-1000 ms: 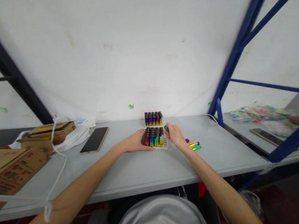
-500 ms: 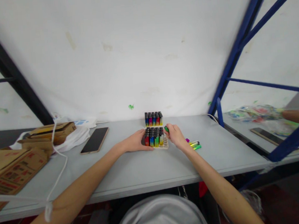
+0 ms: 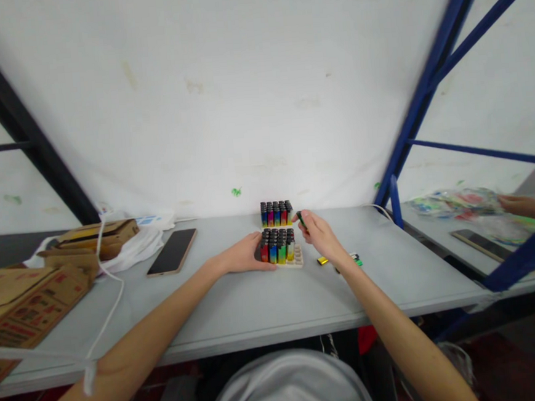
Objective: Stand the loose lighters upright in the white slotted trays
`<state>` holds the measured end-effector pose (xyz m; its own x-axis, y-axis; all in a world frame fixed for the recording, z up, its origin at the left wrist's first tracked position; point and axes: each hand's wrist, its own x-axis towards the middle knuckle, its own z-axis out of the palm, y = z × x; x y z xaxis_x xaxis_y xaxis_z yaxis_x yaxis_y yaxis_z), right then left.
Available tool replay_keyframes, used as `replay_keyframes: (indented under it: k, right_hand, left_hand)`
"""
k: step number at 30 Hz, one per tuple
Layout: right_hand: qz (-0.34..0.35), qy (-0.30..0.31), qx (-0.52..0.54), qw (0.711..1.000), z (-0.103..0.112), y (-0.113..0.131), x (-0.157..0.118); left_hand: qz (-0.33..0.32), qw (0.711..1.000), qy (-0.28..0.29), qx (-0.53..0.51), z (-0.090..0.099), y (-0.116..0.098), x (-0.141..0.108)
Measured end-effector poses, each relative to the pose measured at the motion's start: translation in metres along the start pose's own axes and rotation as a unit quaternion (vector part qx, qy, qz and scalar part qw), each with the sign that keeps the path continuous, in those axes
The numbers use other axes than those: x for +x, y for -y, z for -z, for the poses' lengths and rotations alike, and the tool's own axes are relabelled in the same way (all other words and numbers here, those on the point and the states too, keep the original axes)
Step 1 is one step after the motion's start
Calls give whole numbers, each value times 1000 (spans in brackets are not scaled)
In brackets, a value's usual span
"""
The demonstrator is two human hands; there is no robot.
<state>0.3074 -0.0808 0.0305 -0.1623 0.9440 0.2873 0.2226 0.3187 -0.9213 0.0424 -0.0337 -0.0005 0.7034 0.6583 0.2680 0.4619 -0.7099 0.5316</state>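
Note:
A white tray (image 3: 297, 262) stands on the grey table, filled with upright coloured lighters (image 3: 273, 249) except for slots at its right side. My left hand (image 3: 244, 255) wraps round the tray's left end, thumb at the front. Just right of and above the tray, my right hand (image 3: 315, 229) pinches a green lighter (image 3: 302, 220) with a black top, tilted in the fingers. Behind the tray, near the wall, stands a second block of lighters (image 3: 276, 213). A few loose lighters, one of them yellow (image 3: 323, 261), lie by my right wrist, which partly hides them.
To the left are a black-screened phone (image 3: 172, 252), cardboard boxes (image 3: 34, 296), a white bag (image 3: 136, 248) and a hanging white cord (image 3: 110, 278). A blue metal frame (image 3: 404, 134) rises at the right. Beyond it are another phone (image 3: 479, 244), plastic bags (image 3: 455, 204) and another person's hand.
My right hand has lifted slightly up and away from the tray with the green lighter, which now shows more. The person's hand at the far right has shifted left. My left hand stays on the tray.

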Motion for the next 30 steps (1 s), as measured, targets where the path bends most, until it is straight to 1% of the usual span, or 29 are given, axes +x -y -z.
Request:
replay_keyframes:
  k: [2,3,6,8,10,12,14,18,26,30]
  right_hand:
    - [48,-17,-27,998,6,1,-1]
    - [71,-14,-45,996,9,3,-2]
    - [124,23,-107,986,15,9,-5]
    - [146,52,-149,977,18,14,-8]
    - [145,91,-186,968,20,20,-12]
    - [130,128,-215,960,21,23,-14]
    - [116,148,-236,953,22,25,-16]
    - [102,154,-262,947,21,24,-16]
    - [110,136,-268,947,21,21,-14]
    - [88,164,-258,948,20,23,-16]
  left_hand:
    - [-2,1000,-3,-4,0,0,0]
    - [-2,1000,-4,-4,0,0,0]
    - [-3,1000,-4,1,-1,1,0]
    - [-5,1000,-5,5,-1,2,0]
    - [-4,1000,-4,6,-1,4,1]
    - [-5,1000,-2,5,-2,5,1]
    - [-7,1000,0,3,-2,5,1]
    - [-6,1000,3,7,-2,5,2]
    - [-4,1000,2,10,-2,3,1]
    - [-4,1000,0,13,-2,3,1]
